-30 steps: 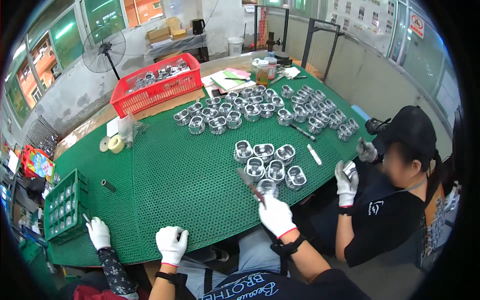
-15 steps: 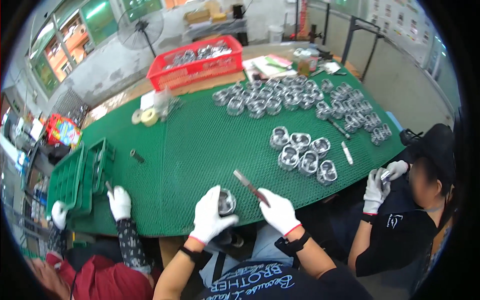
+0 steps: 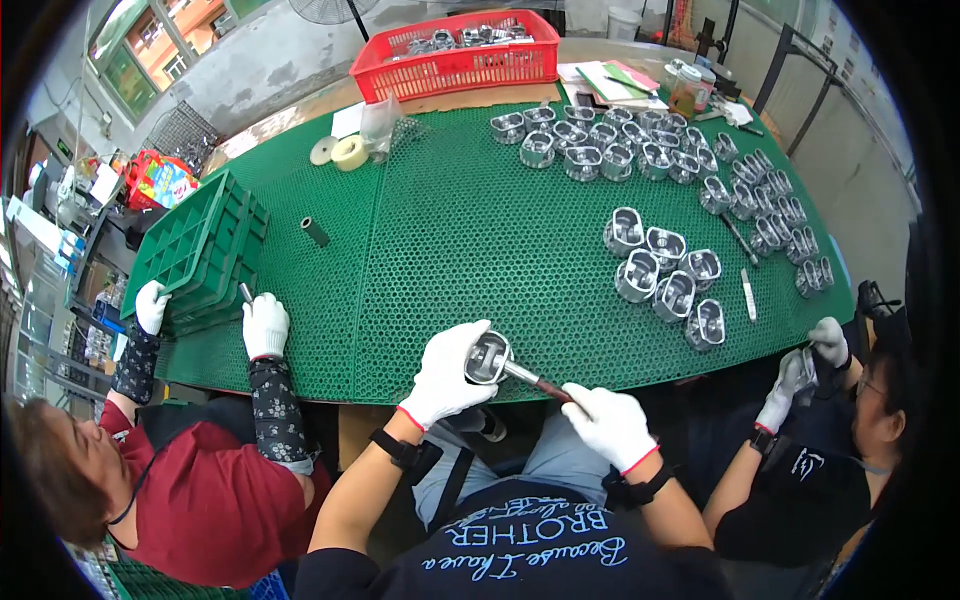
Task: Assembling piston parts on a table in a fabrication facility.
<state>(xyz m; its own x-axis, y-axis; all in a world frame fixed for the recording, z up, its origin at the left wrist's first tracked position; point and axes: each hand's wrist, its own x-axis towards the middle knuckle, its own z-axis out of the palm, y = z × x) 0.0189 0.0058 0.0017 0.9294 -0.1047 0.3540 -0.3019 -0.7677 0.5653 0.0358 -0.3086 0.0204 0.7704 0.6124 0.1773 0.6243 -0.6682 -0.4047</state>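
A silvery metal piston [image 3: 488,358] is gripped by my white-gloved left hand [image 3: 446,375], its hollow side facing up, near the table's front edge. My right hand [image 3: 612,428], gloved too, is closed round the reddish-brown handle of a metal hand tool [image 3: 528,377]. The tool's shaft points left, and its tip meets the piston's right rim; whether it reaches inside is hard to make out. To the right of my hands stands a small group of similar pistons [image 3: 674,294].
Many more pistons [image 3: 617,160] cover the far right of the green-matted table [image 3: 430,250]. A white marker [image 3: 748,295] lies at right. A red crate [image 3: 455,68] stands at the back. Co-workers sit on both sides; the left one touches green trays [image 3: 190,250].
The tool's tip, apart from the piston before, has come down against its rim. My left hand has tilted the piston. The whole view has shifted, and the left co-worker shows more.
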